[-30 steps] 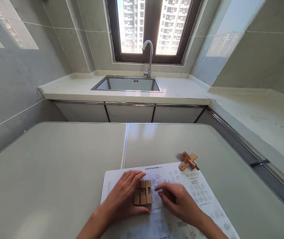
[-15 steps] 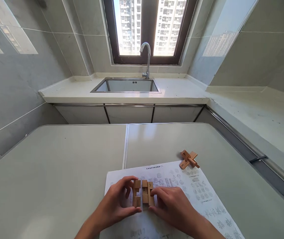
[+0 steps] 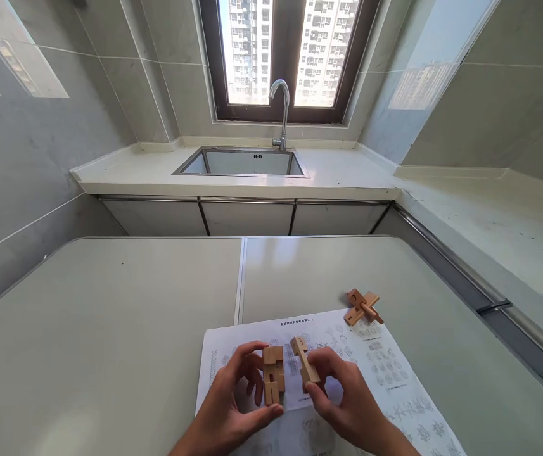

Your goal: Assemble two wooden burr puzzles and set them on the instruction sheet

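Note:
My left hand (image 3: 240,399) grips a cluster of notched wooden puzzle blocks (image 3: 274,375) between the thumb below and fingers above. In my right hand (image 3: 344,392), thumb and fingers pinch a single notched wooden puzzle block (image 3: 305,364), tilted and apart from the cluster by a small gap. Both hands are just above a printed sheet (image 3: 252,332) with rows of small puzzle drawings. At the sheet's upper right corner lies a crossed wooden puzzle assembly (image 3: 363,307), its pieces marked with dark numbers and a rod-like piece through the middle.
The sheet lies on a pale table (image 3: 157,304) with a seam (image 3: 240,278) down its middle. Beyond it are a white counter (image 3: 347,168), a sink (image 3: 242,174) and a tap (image 3: 284,114) under a window. Another ledge (image 3: 490,209) runs along the right.
The right hand has drawn one block away to the right and tilted it. The left hand has moved slightly right and now holds the joined blocks.

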`<state>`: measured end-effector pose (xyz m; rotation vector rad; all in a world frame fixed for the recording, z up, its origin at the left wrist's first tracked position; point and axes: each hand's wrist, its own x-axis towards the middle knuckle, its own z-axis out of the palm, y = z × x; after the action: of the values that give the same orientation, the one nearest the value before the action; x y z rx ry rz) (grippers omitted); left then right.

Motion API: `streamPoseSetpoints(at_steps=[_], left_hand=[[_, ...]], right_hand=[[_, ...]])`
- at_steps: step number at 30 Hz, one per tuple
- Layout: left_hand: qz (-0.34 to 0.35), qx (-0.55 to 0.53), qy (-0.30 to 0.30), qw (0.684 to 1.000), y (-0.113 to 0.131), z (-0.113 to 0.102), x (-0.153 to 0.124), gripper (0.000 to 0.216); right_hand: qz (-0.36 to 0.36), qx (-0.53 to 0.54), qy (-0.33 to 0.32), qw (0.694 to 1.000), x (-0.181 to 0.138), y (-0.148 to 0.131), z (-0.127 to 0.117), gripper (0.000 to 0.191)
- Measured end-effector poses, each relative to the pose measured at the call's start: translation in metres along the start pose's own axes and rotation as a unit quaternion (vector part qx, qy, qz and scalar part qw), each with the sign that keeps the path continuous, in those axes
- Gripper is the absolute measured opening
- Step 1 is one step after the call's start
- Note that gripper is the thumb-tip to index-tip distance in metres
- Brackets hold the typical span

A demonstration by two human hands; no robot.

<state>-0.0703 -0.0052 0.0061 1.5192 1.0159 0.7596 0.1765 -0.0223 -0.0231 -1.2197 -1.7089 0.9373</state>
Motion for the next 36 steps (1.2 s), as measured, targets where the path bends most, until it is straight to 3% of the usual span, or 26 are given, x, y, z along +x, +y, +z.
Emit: streamPoseSetpoints(at_steps=[3,6,9,14,22,36], left_hand=[[-0.004,-0.015,-0.009,1.0,-0.004,0.007,0.0,0.069],[-0.011,-0.017,-0.015,1.0,-0.009,0.01,0.001,0.07],[-0.013,-0.004,-0.022,1.0,-0.012,0.011,0.003,0.071],[0.002,0.008,-0.027,1.0,-0.01,0.011,0.002,0.07],[0.011,0.01,-0.025,1.0,-0.005,0.012,0.001,0.067],[0.012,0.0,-0.052,0.999,-0.007,0.012,0.0,0.068]], right_hand=[[0.026,0.116,-0.003,0.993,-0.002,0.0,0.004,0.021],[0.063,0.255,-0.026,0.965,-0.001,-0.002,0.006,0.034],[0.082,0.312,-0.046,0.945,0.0,-0.004,0.008,0.039],[0.071,0.267,-0.076,0.958,-0.004,-0.004,0.013,0.037],[0.061,0.123,-0.021,0.99,-0.007,0.005,0.019,0.028],[0.051,0.099,-0.027,0.993,-0.006,0.001,0.02,0.025]])
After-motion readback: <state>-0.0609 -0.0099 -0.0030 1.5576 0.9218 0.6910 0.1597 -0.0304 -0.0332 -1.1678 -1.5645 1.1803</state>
